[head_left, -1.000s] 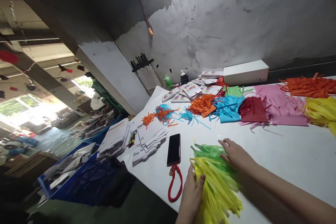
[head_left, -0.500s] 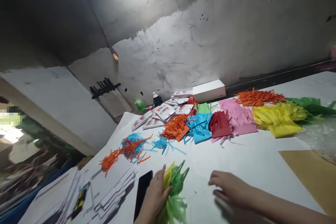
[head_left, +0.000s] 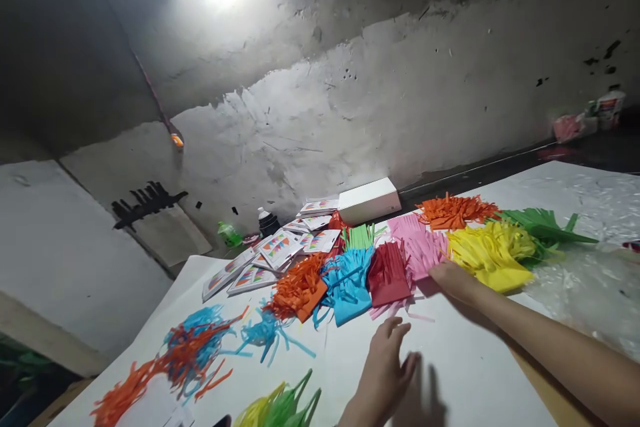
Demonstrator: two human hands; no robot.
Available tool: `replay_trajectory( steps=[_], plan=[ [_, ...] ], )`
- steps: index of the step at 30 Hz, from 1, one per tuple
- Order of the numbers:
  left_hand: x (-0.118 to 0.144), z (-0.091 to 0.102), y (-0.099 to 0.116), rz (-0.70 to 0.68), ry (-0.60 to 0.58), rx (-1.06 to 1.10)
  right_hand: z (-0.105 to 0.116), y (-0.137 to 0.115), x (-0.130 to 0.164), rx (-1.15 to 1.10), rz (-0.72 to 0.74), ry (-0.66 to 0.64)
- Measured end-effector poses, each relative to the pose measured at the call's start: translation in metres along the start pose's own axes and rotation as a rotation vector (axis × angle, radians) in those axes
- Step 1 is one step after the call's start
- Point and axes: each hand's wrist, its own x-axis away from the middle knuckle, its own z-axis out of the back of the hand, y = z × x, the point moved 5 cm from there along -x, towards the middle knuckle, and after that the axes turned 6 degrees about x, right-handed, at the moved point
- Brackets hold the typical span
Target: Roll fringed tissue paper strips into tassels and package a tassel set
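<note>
My right hand (head_left: pixel 453 281) reaches across to a bundle of pink fringed paper (head_left: pixel 417 250), its fingers closed at the bundle's lower right edge. The fingertips are partly hidden. Over the white tabletop, my left hand (head_left: pixel 384 368) is open with its fingers apart and holds nothing. Beside the pink bundle lie dark red (head_left: pixel 390 277), blue (head_left: pixel 350 283) and orange (head_left: pixel 300 290) fringed bundles. To its right is a yellow fringed bundle (head_left: pixel 490 253). Yellow and green strips (head_left: pixel 283 407) lie at the bottom edge, left of my left hand.
Flat packets printed with coloured flags (head_left: pixel 280 250) are piled at the back near a white box (head_left: pixel 370 200). Tangled orange and blue strips (head_left: pixel 193 347) lie at the left. Clear plastic (head_left: pixel 590 293) covers the right side. A rough grey wall (head_left: pixel 350 120) stands behind the table.
My left hand has let go of the yellow and green strips and moved right. My right hand has reached forward to the pink bundle. The view has shifted to the right.
</note>
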Motion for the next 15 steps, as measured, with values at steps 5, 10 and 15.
replay_trajectory(
  steps=[5,10,15],
  plan=[
    [-0.023,0.028,0.027,-0.123,0.232,-0.02,0.104,-0.001,-0.003,-0.009,0.16,0.148],
    [-0.018,0.031,0.091,-0.246,0.125,0.167,0.179,-0.051,0.021,-0.119,0.461,0.175],
    [0.023,0.005,0.067,0.148,0.226,0.711,0.177,-0.104,0.067,-0.279,0.277,0.515]
  ],
)
